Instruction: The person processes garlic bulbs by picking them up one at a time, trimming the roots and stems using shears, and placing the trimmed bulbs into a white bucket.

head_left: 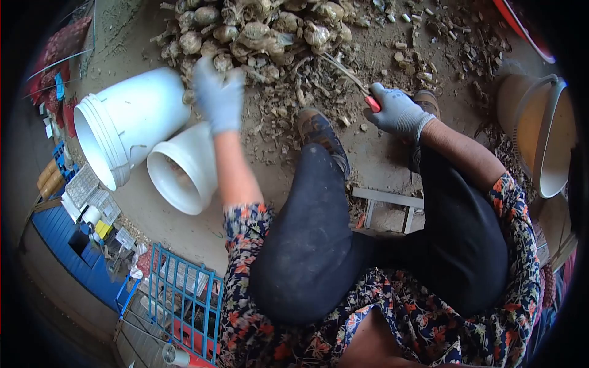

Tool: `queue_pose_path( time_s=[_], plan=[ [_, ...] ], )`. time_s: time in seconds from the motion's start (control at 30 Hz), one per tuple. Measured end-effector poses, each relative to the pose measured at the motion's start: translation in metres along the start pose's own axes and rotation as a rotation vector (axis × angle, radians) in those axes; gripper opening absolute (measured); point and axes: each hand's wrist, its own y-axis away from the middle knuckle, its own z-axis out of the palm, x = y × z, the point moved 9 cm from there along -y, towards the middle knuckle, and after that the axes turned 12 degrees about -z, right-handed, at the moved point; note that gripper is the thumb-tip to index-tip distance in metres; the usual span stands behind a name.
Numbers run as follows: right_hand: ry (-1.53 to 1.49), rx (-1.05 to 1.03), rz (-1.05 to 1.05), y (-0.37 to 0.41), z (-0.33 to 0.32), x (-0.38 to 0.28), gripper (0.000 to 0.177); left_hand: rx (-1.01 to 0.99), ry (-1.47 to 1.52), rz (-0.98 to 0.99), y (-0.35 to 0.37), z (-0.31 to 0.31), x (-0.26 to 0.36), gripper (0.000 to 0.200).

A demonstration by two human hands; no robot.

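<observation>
My left hand (221, 98), in a grey glove and blurred by motion, is at the near left edge of a heap of garlic bulbs (254, 34). Its thumb and fingers look apart, and nothing shows between them. My right hand (396, 111), also gloved, is closed around the red handle of a cutting tool (372, 103). The tool's long, thin metal part points up and left toward the garlic; its tip lies close to the bulbs. Cut stems and dry scraps (319, 92) litter the ground between my hands.
Two white buckets, a large one (144, 101) and a smaller one (199, 156), lie tipped at left. Another bucket (552, 135) stands at far right. My shoe (322, 132) is by the scraps. A metal frame (389, 197) is between my legs, a blue rack (184, 285) lower left.
</observation>
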Motion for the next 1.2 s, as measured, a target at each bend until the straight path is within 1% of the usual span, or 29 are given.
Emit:
queue_pose_path(
  time_s=[0.03,0.07,0.1,0.13,0.2,0.27,0.33,0.37,0.4,0.47,0.5,0.53,0.6,0.63,0.67,0.7,0.73,0.77,0.8,0.87,0.9,0.93,0.97,1.0,1.03,1.07,1.13,1.2],
  plan=[
    [-0.011,-0.003,0.015,0.0,-0.003,0.001,0.034,-0.139,-0.048,0.015,-0.006,0.033,0.042,0.075],
    [-0.024,-0.009,0.031,0.0,-0.004,0.002,0.034,-0.137,-0.186,0.012,-0.014,0.062,0.049,0.08],
    [-0.022,-0.007,0.038,0.001,-0.005,0.004,0.034,-0.098,-0.082,-0.114,-0.024,0.077,0.047,0.081],
    [-0.008,-0.006,0.037,0.002,-0.006,0.005,0.033,-0.101,-0.078,-0.115,-0.027,0.087,0.045,0.081],
    [0.019,-0.001,0.015,-0.004,-0.008,0.002,0.033,0.022,-0.016,-0.154,-0.035,0.08,0.04,0.086],
    [0.015,-0.025,0.029,-0.006,-0.013,-0.002,0.033,0.014,0.024,-0.139,-0.029,0.072,0.041,0.085],
    [0.078,0.043,-0.08,-0.008,-0.017,-0.013,0.035,-0.048,0.068,-0.158,0.007,0.037,0.069,0.085],
    [0.067,0.076,-0.111,-0.01,-0.014,-0.014,0.036,0.002,0.092,-0.092,0.013,0.036,0.062,0.084],
    [0.005,0.055,-0.109,-0.01,-0.017,-0.026,0.037,-0.002,0.087,-0.09,0.02,0.032,0.067,0.084],
    [-0.053,0.084,-0.2,-0.015,-0.017,-0.043,0.036,-0.208,0.109,-0.164,0.036,0.041,0.072,0.08],
    [-0.089,0.197,-0.317,-0.018,-0.017,-0.049,0.033,-0.106,-0.028,-0.047,0.04,0.039,0.077,0.079],
    [-0.046,0.262,-0.401,-0.019,-0.02,-0.06,0.033,-0.113,-0.023,-0.043,0.043,0.037,0.084,0.079],
    [-0.019,0.174,-0.324,-0.024,-0.017,-0.061,0.029,-0.303,0.173,-0.138,0.051,0.045,0.088,0.076],
    [-0.02,0.17,-0.322,-0.022,-0.023,-0.063,0.029,-0.266,0.015,-0.129,0.048,0.043,0.089,0.072],
    [-0.08,0.131,-0.291,-0.023,-0.026,-0.061,0.026,-0.265,0.015,-0.133,0.044,0.045,0.084,0.072],
    [-0.14,0.09,-0.259,-0.023,-0.024,-0.057,0.023,-0.287,0.183,-0.11,0.04,0.047,0.081,0.069],
    [-0.167,0.2,-0.306,-0.017,-0.033,-0.054,0.019,-0.309,0.35,-0.09,0.039,0.048,0.077,0.065],
    [-0.168,0.199,-0.248,-0.01,-0.038,-0.047,0.023,-0.438,0.713,-0.181,0.044,0.055,0.075,0.061],
    [-0.169,0.199,-0.19,-0.004,-0.044,-0.04,0.027,-0.437,0.713,-0.189,0.048,0.057,0.071,0.061],
    [-0.044,0.188,-0.177,0.002,-0.048,-0.029,0.032,-0.678,1.452,-0.191,0.062,0.064,0.08,0.058],
    [-0.008,0.157,-0.171,0.004,-0.047,-0.031,0.034,-0.749,1.563,-0.176,0.068,0.066,0.085,0.063],
    [0.031,0.125,-0.163,0.006,-0.045,-0.033,0.037,-0.751,1.565,-0.182,0.068,0.069,0.084,0.063],
    [0.031,0.119,-0.159,0.007,-0.041,-0.032,0.037,-0.809,1.566,-0.148,0.071,0.072,0.089,0.064],
    [0.176,0.204,-0.269,0.007,-0.045,-0.044,0.038,-0.863,1.566,-0.115,0.075,0.072,0.095,0.066],
    [0.322,0.292,-0.382,0.01,-0.049,-0.058,0.04,-0.914,1.564,-0.153,0.081,0.073,0.095,0.069],
    [0.32,0.291,-0.383,0.009,-0.049,-0.061,0.04,-0.913,1.563,-0.155,0.082,0.07,0.094,0.069],
    [0.468,0.176,-0.256,0.006,-0.047,-0.062,0.04,-0.779,1.349,-0.138,0.079,0.06,0.091,0.071],
    [0.481,0.194,-0.289,0.007,-0.046,-0.063,0.041,-0.787,1.354,-0.146,0.083,0.057,0.089,0.074]
  ],
)
